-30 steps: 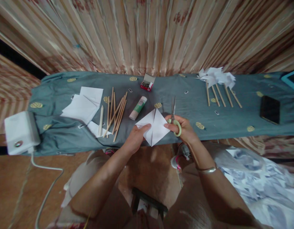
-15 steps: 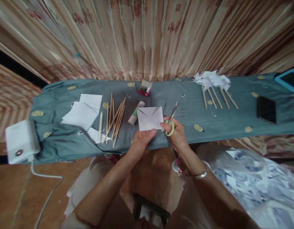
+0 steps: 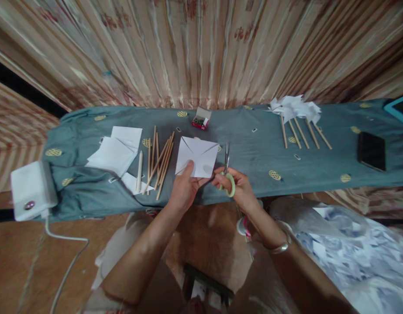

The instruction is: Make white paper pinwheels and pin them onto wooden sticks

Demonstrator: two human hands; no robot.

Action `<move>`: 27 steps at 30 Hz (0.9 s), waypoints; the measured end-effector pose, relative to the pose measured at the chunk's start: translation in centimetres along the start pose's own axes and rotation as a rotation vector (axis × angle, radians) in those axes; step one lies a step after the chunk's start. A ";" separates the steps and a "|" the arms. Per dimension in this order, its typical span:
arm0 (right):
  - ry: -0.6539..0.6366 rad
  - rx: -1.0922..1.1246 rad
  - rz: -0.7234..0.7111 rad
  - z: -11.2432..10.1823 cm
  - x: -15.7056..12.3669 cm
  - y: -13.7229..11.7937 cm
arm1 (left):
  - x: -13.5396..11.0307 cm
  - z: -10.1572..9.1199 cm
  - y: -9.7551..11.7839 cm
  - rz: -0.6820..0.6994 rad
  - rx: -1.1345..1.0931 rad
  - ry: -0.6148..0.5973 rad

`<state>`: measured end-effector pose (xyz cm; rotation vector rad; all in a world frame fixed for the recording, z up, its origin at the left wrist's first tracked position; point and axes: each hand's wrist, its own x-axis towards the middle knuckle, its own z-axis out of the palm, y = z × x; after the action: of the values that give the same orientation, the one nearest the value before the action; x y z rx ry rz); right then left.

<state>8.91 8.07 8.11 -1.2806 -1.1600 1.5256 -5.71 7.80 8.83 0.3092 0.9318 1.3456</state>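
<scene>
My left hand (image 3: 184, 187) grips a white square of paper (image 3: 198, 155) by its near edge, thumb on top. Slits run inward from both far corners of the sheet. In my right hand (image 3: 235, 185) is a pair of scissors (image 3: 231, 181) with pale green handles; the blades point away from me, just right of the paper. Left of the paper lie several wooden sticks (image 3: 160, 161) and a white candle-like stick (image 3: 139, 170). Beyond the paper stands a small open red box (image 3: 201, 121) with small dark pieces in it.
White sheets (image 3: 114, 152) lie on the left of the cloth-covered table (image 3: 253, 161). Paper pinwheels (image 3: 294, 109) on sticks rest at the back right, near a black phone (image 3: 371, 151). A white device (image 3: 32, 189) with a cable sits at the left end. A plastic bag of paper scraps (image 3: 345, 244) is at lower right.
The paper has turned and tilted flatter, with my left thumb now on top. My right hand has come off its edge, and the scissors point straighter ahead. The paper now hides the green-and-white tube.
</scene>
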 end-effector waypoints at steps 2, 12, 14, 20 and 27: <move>-0.097 -0.025 0.041 -0.7 -0.4 -0.2 | 0.1 -0.2 0.7 -0.019 0.008 -0.011; -0.504 -0.111 0.249 -3.3 -1.8 -0.9 | 0.5 -0.4 2.0 -0.116 -0.025 -0.006; -0.536 -0.105 0.264 -3.2 -1.9 -0.9 | 0.5 -0.2 2.0 -0.139 -0.032 0.007; -0.546 -0.115 0.285 -2.7 -1.8 -0.7 | 0.3 0.3 1.9 -0.157 -0.045 0.041; -0.523 -0.121 0.298 -2.3 -1.6 -0.8 | -0.1 0.6 1.4 -0.165 -0.042 0.048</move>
<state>11.44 7.09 9.13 -1.2060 -1.4495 2.1242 -6.23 8.25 10.18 0.1649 0.9470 1.2232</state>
